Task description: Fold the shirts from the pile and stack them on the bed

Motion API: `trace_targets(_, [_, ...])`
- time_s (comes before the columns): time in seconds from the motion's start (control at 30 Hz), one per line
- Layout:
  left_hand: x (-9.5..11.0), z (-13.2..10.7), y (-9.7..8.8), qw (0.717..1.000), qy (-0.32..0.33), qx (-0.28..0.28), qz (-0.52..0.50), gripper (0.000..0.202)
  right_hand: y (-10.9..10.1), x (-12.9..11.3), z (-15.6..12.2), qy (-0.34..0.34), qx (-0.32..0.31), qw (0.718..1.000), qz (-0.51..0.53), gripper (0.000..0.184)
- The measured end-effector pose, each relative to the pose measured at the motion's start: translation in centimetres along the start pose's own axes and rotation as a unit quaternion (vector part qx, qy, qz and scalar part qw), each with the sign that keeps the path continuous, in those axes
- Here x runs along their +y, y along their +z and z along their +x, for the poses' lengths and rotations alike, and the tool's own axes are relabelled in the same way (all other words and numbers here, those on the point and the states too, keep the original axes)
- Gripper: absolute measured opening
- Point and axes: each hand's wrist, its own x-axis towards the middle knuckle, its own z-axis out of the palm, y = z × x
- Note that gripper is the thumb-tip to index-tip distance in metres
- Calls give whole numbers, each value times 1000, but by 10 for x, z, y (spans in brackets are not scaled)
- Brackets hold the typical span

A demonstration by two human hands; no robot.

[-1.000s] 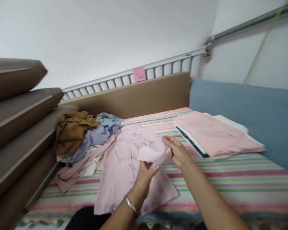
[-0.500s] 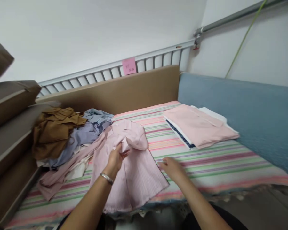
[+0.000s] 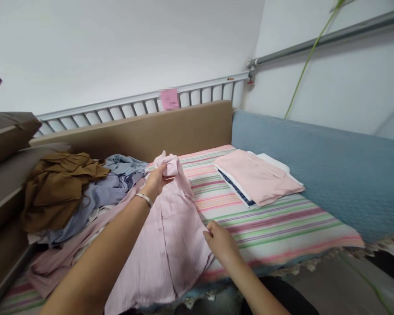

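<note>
A pale pink buttoned shirt (image 3: pixel 170 245) lies spread on the striped bed cover (image 3: pixel 276 227). My left hand (image 3: pixel 157 179), with a silver bracelet at the wrist, is closed on the shirt's bunched collar end and lifts it off the bed. My right hand (image 3: pixel 218 238) pinches the shirt's right edge low near the hem. The shirt hangs stretched between both hands, its button line showing down the middle.
A heap of unfolded clothes, brown (image 3: pixel 57 183) and lilac-blue (image 3: pixel 101 192), lies at the left. A folded stack topped by a pink garment (image 3: pixel 256 177) sits at the right. Behind are a tan headboard (image 3: pixel 144 131), a blue cushion (image 3: pixel 321 162) and brown cushions (image 3: pixel 6 140).
My left hand has moved up the shirt to its collar end and raised it. My right hand has shifted left and taken hold of the shirt's right edge. The view has panned.
</note>
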Motion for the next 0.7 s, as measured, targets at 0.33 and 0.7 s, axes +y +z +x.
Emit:
trace_targets(0.33, [-24,-40,-160,972,139,176,-75,24,46,-58,-28,-130,-71,983,-105,21])
trace_targets(0.7, [-25,-37,-190,965,113,206,-119,25,35,-65,-19,-125,-77,985,-89,30])
